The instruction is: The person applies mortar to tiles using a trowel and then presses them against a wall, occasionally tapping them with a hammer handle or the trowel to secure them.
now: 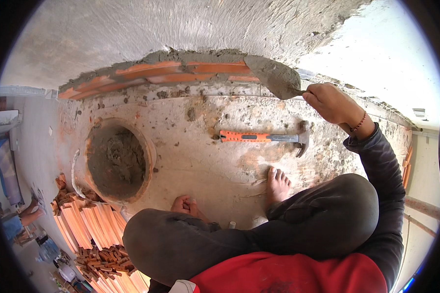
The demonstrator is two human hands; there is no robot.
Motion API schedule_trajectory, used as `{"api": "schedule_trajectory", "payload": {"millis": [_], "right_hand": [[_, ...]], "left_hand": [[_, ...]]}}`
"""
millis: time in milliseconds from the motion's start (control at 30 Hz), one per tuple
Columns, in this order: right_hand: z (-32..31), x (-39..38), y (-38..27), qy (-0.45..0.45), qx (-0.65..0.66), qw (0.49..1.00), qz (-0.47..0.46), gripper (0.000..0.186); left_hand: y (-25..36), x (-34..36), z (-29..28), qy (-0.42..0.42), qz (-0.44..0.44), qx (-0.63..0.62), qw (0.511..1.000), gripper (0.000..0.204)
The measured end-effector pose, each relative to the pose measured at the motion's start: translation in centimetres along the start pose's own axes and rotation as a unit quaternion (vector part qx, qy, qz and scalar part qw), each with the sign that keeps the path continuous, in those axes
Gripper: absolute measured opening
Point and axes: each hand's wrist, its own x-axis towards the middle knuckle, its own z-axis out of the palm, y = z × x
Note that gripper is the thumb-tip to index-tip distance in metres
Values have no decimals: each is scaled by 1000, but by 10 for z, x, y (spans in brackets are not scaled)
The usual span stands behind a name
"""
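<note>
Many grey splatters (191, 114) on floor (195, 156) beside brick row (212, 68).

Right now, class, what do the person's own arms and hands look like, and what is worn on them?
The right sleeve is long, dark and creased; a thin red-and-dark bracelet shows beyond it. The right hand is gloveless, as is the left hand; the left arm is mostly hidden.

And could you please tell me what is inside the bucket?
Grey mortar, rough and lumpy on top, lies inside the bucket. It covers the bottom, so anything underneath cannot be seen.
</note>
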Motion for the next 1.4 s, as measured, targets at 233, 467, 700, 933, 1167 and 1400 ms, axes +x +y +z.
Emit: {"api": "schedule_trajectory", "payload": {"millis": [233, 467, 700, 933, 1167, 1400], "right_hand": [[-9, -14, 5, -34, 14, 998, 48, 45], [5, -36, -22, -114, 254, 949, 145, 38], [18, -23, -27, -105, 317, 935, 121, 37], [50, 21, -53, -31, 219, 971, -91, 28], [98, 63, -78, 1, 128, 990, -62, 33], [123, 82, -87, 69, 83, 993, -56, 33]], "left_hand": [[4, -1, -3, -18, -14, 15, 1000, 27], [-31, -8, 1, -9, -9, -23, 1000, 27], [-9, 0, -6, -62, -18, -11, 998, 27], [-13, -4, 2, 24, 16, -51, 998, 25], [5, -2, 5, 73, 27, -76, 994, 22], [-9, -1, 9, 92, 37, -120, 988, 22]]}}
